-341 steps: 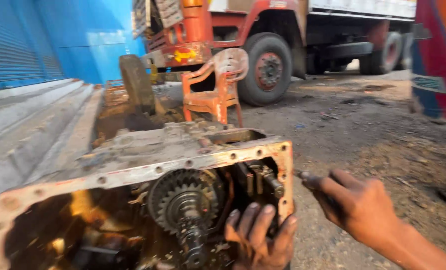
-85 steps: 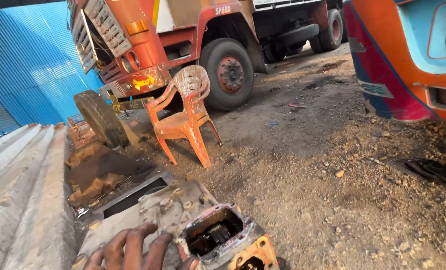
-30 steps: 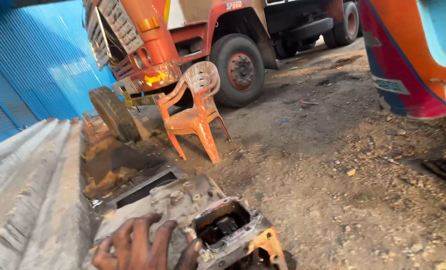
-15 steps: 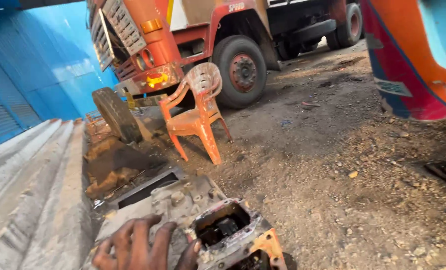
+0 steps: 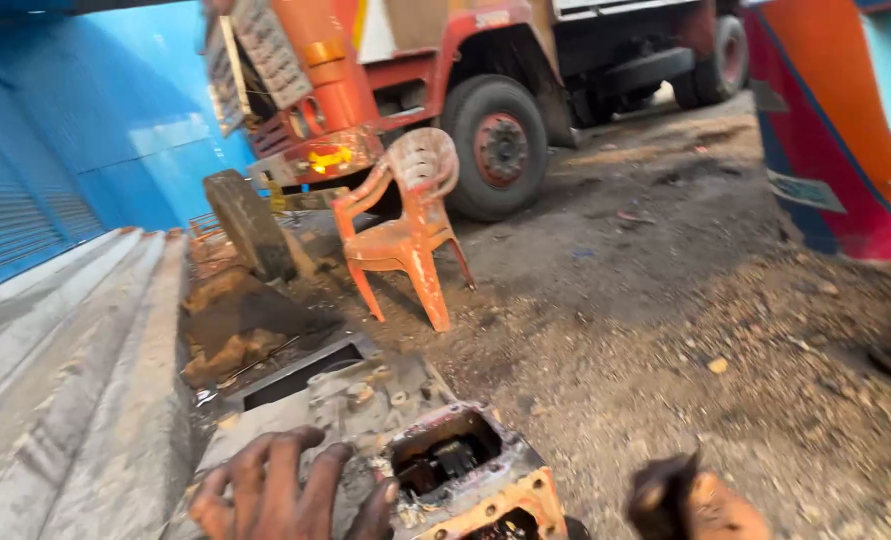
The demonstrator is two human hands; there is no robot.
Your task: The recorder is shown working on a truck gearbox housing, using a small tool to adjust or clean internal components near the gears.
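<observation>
A greasy grey gearbox housing (image 5: 366, 400) with an orange-painted edge lies at the bottom of the view, and an open cavity (image 5: 441, 462) in it shows dark parts inside. My left hand (image 5: 286, 490) rests flat on top of the housing with its fingers spread, holding nothing. My right hand (image 5: 691, 500) shows only in part at the bottom edge, right of the housing. It is blurred and dark with grease, and I cannot make out whether it holds anything.
An orange plastic chair (image 5: 406, 235) stands on the dirt ground beyond the housing. Behind it is a truck (image 5: 396, 60) with a large wheel (image 5: 501, 150). Concrete steps (image 5: 56, 350) and a blue wall (image 5: 86, 130) run along the left. An orange and blue vehicle (image 5: 846, 120) is at right. A worn tyre (image 5: 251, 225) and rusty scrap (image 5: 236, 320) lie ahead.
My right hand has come into view at the bottom right. My left hand stays on the housing. The view has shifted slightly.
</observation>
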